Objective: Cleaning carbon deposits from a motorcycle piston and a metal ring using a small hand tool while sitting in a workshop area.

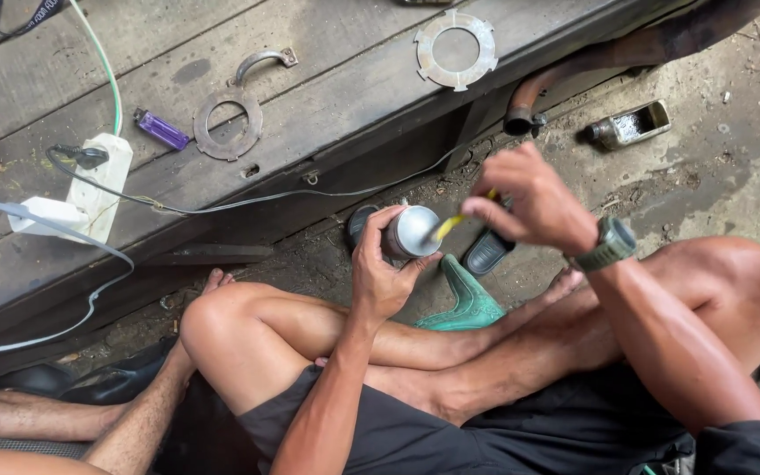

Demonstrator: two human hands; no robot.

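Observation:
My left hand [380,268] grips a small round metal can [411,230] from the side, its shiny top facing up. My right hand [529,198], with a green watch [609,246] at the wrist, pinches a thin tool with a yellow handle [452,222] whose tip rests on the can's top. I sit cross-legged on the ground, and both hands are above my knees.
A wooden platform [336,105] lies ahead with two metal rings [228,126] [456,50], a purple lighter [162,129], a white power strip [98,185] and cables. A rusty pipe [573,66], a small tin [635,125], sandals [488,251] and another person's arm [134,422] are nearby.

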